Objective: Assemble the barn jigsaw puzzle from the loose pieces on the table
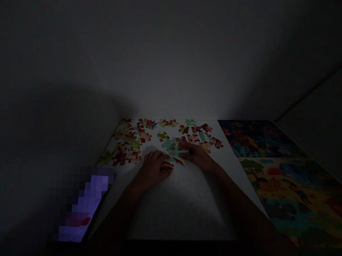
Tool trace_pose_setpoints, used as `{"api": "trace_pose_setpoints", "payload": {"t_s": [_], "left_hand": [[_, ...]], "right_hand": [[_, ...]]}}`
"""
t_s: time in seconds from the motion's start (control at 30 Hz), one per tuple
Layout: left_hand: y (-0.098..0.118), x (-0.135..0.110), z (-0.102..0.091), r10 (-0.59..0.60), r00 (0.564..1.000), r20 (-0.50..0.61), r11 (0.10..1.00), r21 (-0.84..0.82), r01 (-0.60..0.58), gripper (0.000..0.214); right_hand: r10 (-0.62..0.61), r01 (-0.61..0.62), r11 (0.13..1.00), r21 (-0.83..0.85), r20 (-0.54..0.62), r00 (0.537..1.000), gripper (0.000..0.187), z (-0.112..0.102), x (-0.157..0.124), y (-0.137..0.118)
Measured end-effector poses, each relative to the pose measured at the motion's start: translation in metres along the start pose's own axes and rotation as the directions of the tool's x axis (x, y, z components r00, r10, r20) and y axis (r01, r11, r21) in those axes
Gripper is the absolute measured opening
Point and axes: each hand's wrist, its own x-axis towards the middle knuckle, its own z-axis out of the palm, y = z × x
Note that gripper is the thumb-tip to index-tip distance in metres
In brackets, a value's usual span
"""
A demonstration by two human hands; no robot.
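My left hand (156, 166) is closed on a red-and-white jigsaw puzzle piece (167, 165), low over the white table. Facing it, my right hand (198, 156) pinches a pale green puzzle piece (182, 153). The two pieces are close together; I cannot tell whether they are joined. Just beyond my fingers lie a light green piece (167, 144) and a reddish piece (181, 142). Many loose puzzle pieces (131, 143) cover the left side of the table, and more pieces (193, 137) are scattered at the back. The light is very dim.
Two colourful pictures, a dark blue one (261, 138) and a yellow one with animals (295, 195), lie along the right. At the left edge is a lit, blurred-out screen (88, 204). A plain wall (175, 66) rises behind the white table (182, 214).
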Motion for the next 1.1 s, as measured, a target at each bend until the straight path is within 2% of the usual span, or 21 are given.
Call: {"api": "trace_pose_setpoints", "payload": {"t_s": [0.2,0.63,0.77,1.1], "left_hand": [[-0.001,0.000,0.002,0.008,1.000,-0.027,1.000,-0.024,-0.008,0.034],[-0.001,-0.001,0.000,0.033,0.999,-0.007,0.999,-0.037,-0.034,0.036],[0.001,-0.001,-0.001,0.027,1.000,-0.014,0.999,-0.025,-0.028,0.036],[-0.001,0.000,0.001,0.025,0.999,-0.022,0.998,-0.059,-0.026,0.033]], "right_hand": [[0.053,-0.051,0.997,-0.057,0.037,0.998,0.021,0.003,-0.002,-0.005],[0.096,-0.084,0.992,-0.089,0.132,0.987,0.021,0.006,-0.006,-0.011],[0.059,-0.043,0.993,-0.106,0.150,0.987,0.018,0.007,-0.006,-0.006],[0.040,-0.007,0.954,-0.301,0.103,0.994,0.017,0.011,-0.007,-0.005]]}}
